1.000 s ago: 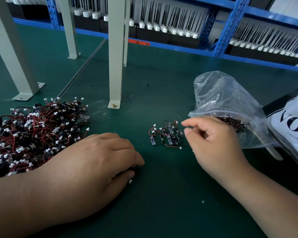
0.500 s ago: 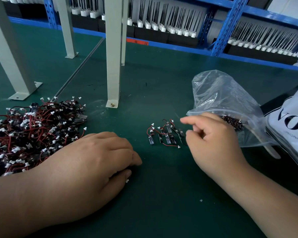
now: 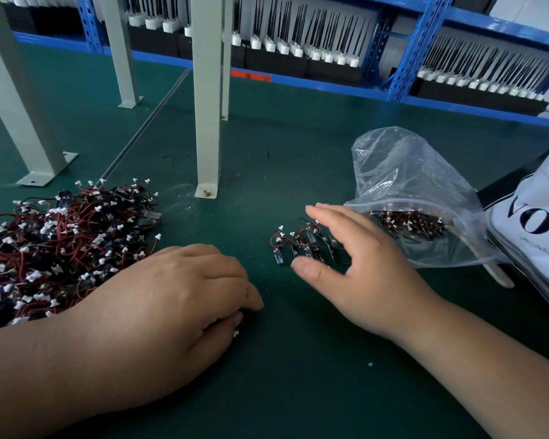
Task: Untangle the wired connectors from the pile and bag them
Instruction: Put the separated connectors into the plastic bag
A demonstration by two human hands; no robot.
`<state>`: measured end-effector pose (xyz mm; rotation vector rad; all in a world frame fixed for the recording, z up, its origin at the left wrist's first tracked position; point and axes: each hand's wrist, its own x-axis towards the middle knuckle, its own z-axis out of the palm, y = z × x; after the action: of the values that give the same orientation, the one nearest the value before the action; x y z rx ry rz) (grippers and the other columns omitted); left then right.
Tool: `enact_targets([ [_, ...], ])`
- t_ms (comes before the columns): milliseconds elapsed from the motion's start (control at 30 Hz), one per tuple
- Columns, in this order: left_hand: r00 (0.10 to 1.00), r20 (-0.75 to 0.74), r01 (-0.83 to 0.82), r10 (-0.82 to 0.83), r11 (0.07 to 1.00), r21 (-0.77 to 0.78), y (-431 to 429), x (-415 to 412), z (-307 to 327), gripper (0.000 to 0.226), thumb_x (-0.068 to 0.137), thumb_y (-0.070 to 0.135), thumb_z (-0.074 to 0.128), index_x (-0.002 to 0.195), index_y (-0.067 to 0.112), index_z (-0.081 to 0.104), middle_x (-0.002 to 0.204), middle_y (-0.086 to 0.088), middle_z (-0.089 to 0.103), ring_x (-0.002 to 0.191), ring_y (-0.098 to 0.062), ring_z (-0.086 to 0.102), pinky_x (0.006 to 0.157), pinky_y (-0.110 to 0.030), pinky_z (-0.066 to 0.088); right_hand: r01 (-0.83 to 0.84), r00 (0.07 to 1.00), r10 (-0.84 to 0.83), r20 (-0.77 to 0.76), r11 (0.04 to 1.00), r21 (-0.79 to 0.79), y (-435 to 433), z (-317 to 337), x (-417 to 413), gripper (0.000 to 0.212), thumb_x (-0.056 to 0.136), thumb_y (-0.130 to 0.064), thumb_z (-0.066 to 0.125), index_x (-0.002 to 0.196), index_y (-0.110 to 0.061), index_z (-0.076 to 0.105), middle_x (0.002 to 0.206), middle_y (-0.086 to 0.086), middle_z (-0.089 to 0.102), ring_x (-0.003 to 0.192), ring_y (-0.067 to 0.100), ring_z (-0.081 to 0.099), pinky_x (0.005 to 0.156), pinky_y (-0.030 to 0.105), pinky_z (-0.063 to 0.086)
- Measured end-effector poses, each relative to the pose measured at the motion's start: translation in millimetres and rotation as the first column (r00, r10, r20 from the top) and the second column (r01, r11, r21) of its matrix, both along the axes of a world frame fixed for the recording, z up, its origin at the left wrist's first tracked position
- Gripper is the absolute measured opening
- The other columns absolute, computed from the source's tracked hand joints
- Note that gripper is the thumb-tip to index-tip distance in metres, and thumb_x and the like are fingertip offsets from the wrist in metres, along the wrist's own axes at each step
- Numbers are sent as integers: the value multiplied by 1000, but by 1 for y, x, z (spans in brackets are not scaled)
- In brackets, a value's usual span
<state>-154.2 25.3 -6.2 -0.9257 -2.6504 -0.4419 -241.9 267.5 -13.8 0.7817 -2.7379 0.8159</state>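
Since the freed wired connectors [image 3: 301, 245] lie in a small cluster just beside the mouth of the clear zip bag [image 3: 409, 172], the right hand [image 3: 362, 274] hovers over them with fingers and thumb spread, probably to scoop them in. That bag lies on its side on the green surface [image 3: 298, 375], partly filled. By the tangled pile [image 3: 61, 242], the left hand [image 3: 171, 299] rests with its fingers curled down. A white plug [image 3: 235, 334] peeks out beneath, but I cannot tell whether it is pinched.
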Motion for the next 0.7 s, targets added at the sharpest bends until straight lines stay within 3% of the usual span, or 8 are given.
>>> enact_targets([
  [100, 999, 8, 33, -33, 999, 26, -2, 0, 2, 21, 86, 24, 57, 103, 33, 66, 96, 19, 60, 86, -7, 58, 76, -29, 51, -42, 995, 18, 103, 971, 235, -5, 1, 1, 97, 68, -89, 38, 153, -50, 12, 164, -23, 5, 149, -2, 7, 118, 24, 16],
  [167, 1000, 8, 30, -30, 999, 17, -2, 0, 1, 21, 86, 27, 55, 103, 33, 64, 96, 19, 59, 86, -7, 58, 75, -30, 52, -52, 987, 7, 160, 958, 280, -8, 2, 1, 99, 68, -90, 35, 153, -51, 4, 164, -22, -4, 151, 3, 3, 123, 32, 14],
  [300, 1000, 8, 11, -11, 1000, 4, -1, 1, 2, 22, 86, 30, 52, 104, 34, 63, 96, 19, 60, 88, -8, 58, 75, -32, 53, -87, 985, 29, 169, 934, 346, -18, 6, -3, 94, 74, -86, 36, 155, -47, 7, 167, -13, -3, 154, 13, 2, 122, 33, 8],
  [433, 1000, 26, 6, -6, 1000, -10, -1, 1, 3, 22, 86, 32, 50, 104, 34, 63, 97, 20, 60, 88, -8, 58, 76, -34, 53, -96, 989, 51, 138, 935, 341, -43, 4, -13, 81, 82, -78, 42, 153, -44, 25, 166, -4, 13, 151, 20, 14, 119, 38, 15],
  [500, 1000, 28, 0, 0, 1000, -13, 0, 2, 3, 22, 86, 32, 50, 104, 35, 63, 97, 20, 59, 88, -8, 57, 76, -35, 53, -42, 998, 26, 49, 934, 354, -57, 1, -17, 59, 89, -71, 45, 140, -42, 46, 154, -3, 35, 139, 26, 30, 112, 41, 24],
  [567, 1000, 22, -4, 4, 1000, -11, 0, 1, 2, 23, 86, 32, 50, 104, 35, 64, 97, 20, 60, 88, -9, 58, 76, -34, 53, 19, 999, -7, -37, 945, 328, -66, -2, -19, 37, 93, -61, 49, 119, -36, 56, 129, -5, 48, 117, 25, 40, 99, 39, 32],
  [633, 1000, 23, 0, 0, 1000, -6, -1, 1, 1, 23, 86, 31, 51, 105, 34, 64, 97, 20, 60, 88, -9, 58, 76, -34, 53, 47, 997, -26, -78, 961, 273, -67, -3, -19, 23, 95, -52, 53, 98, -29, 52, 108, -4, 47, 101, 24, 42, 86, 36, 34],
  [700, 1000, 23, 4, -3, 1000, -2, -1, 0, 1, 23, 86, 31, 51, 105, 34, 64, 97, 19, 60, 87, -9, 58, 75, -34, 53, 49, 994, -22, -109, 965, 256, -64, -3, -17, 24, 96, -44, 54, 85, -26, 43, 95, -4, 44, 92, 25, 45, 75, 35, 36],
])
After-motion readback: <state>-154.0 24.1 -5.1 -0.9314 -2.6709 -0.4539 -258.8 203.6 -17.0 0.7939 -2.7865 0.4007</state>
